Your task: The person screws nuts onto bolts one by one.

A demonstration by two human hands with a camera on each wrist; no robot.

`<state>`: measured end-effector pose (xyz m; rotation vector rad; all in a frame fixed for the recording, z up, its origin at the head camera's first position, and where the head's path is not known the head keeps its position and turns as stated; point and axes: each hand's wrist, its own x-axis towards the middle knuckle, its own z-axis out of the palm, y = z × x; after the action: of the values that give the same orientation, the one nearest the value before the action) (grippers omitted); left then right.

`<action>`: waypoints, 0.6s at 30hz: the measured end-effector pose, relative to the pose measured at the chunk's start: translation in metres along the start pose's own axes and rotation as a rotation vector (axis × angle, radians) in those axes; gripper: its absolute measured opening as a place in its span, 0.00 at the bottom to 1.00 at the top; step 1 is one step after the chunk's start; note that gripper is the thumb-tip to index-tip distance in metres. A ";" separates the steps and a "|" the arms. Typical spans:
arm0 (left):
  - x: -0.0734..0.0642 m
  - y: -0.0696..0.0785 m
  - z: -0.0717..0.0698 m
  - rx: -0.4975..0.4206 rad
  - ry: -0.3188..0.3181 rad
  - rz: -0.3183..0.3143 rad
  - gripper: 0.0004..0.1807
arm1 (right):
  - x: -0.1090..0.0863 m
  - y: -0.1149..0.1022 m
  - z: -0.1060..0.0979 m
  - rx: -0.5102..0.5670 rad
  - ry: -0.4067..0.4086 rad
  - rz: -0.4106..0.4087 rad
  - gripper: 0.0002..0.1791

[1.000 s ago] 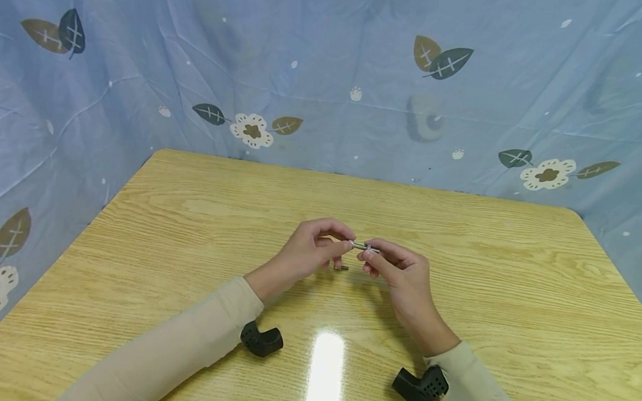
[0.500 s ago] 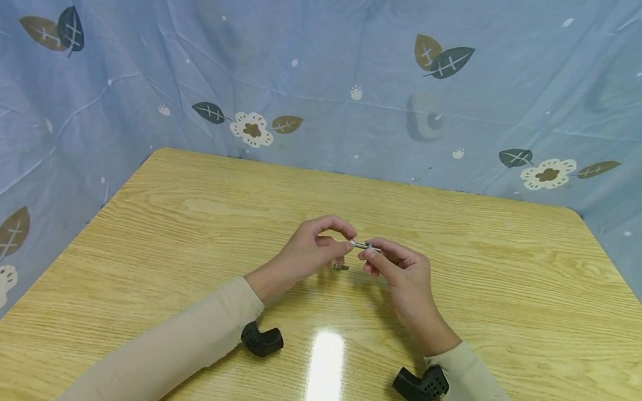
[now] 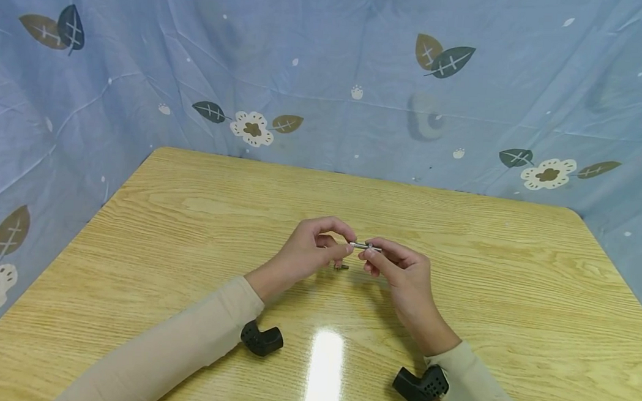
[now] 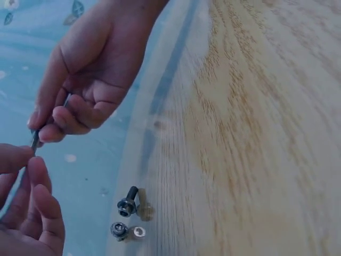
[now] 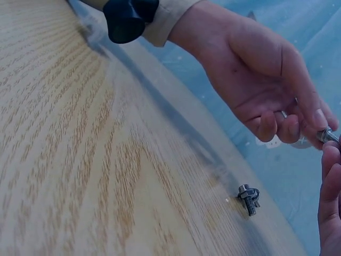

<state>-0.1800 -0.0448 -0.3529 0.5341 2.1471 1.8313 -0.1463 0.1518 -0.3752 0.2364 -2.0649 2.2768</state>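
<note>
In the head view a slim silver bolt is held level between the two hands, above the table. The left hand pinches its left end between thumb and forefinger; the right wrist view shows the threaded metal at those fingertips. Thumb and fingers of the right hand pinch the other end, where a small nut-like piece sits on the shank. In the left wrist view a thin metal piece shows by the right hand's curled fingers; its kind is unclear. Fingertips partly hide the bolt.
Below the hands, short dark bolts with collars, one beside another, lie on the wooden table. A blue patterned cloth hangs behind and at the sides. Black wrist mounts sit on both sleeves.
The hands stay nearly in place, with the bolt still between them. The left fingers shift slightly, covering more or less of the bolt lying below.
</note>
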 end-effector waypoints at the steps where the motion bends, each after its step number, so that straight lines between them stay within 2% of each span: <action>1: 0.000 0.000 0.000 0.007 0.004 0.011 0.07 | 0.000 0.000 0.000 0.003 0.000 -0.004 0.19; 5: -0.001 -0.001 0.000 0.018 0.015 0.037 0.06 | 0.000 0.001 0.000 0.013 -0.002 -0.016 0.16; 12: 0.001 0.000 0.003 -0.045 0.011 -0.067 0.09 | 0.000 0.002 0.000 0.003 0.001 -0.012 0.14; 18: 0.002 0.000 0.003 -0.050 0.000 -0.088 0.08 | 0.000 0.001 0.000 -0.003 0.001 -0.010 0.17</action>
<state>-0.1807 -0.0410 -0.3532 0.4216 2.0841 1.8332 -0.1461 0.1517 -0.3767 0.2451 -2.0615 2.2680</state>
